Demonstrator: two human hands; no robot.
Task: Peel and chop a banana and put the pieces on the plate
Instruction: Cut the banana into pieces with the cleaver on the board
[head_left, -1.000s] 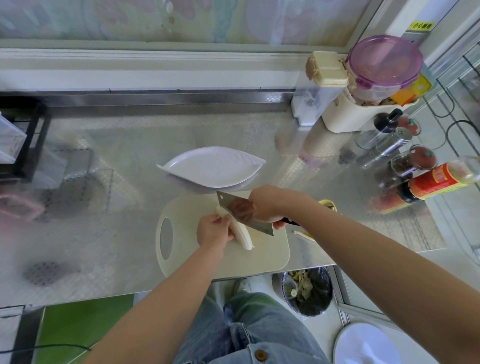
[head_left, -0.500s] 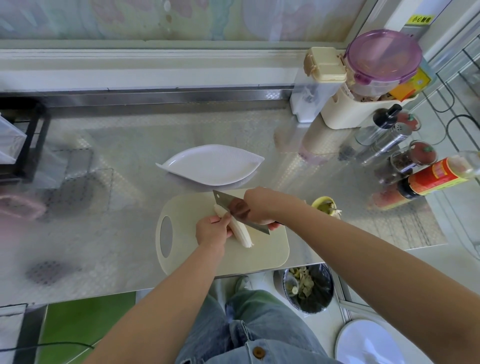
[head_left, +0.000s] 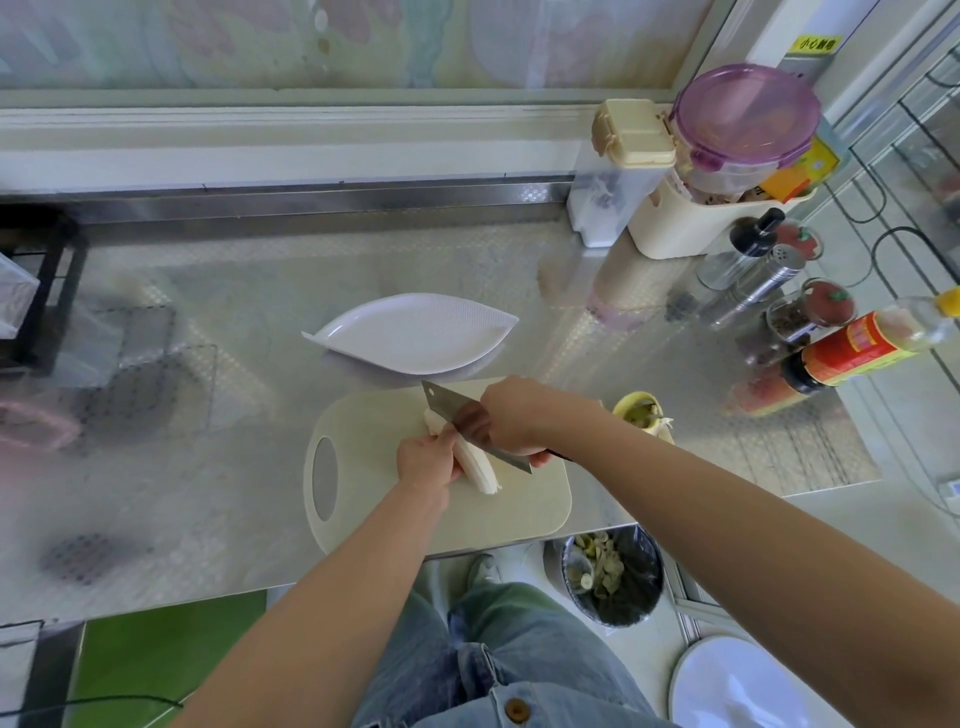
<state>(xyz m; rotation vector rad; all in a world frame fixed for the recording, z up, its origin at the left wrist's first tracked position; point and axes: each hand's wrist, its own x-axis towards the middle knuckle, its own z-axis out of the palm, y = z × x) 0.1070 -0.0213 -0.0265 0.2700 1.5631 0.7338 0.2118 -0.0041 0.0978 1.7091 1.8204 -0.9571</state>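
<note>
My left hand (head_left: 423, 460) has its fingers curled round the peeled banana (head_left: 480, 470) on the cutting board (head_left: 519, 512), my right hand (head_left: 511, 415) has its fingers clamped on the knife (head_left: 448, 402) across it, and since the banana looks soft and slippery I judge a light hold just behind the blade is best.

Pinning the banana (head_left: 480, 467) with the left hand (head_left: 423, 460), fingers curled over it. Gripping the knife (head_left: 442, 400) in the right hand (head_left: 511, 415), knuckles up. Reaching in on bare forearms from the near side.

Bare forearms (head_left: 337, 571), faded light-blue jeans (head_left: 519, 649) with one brown waist button (head_left: 516, 710)
</note>
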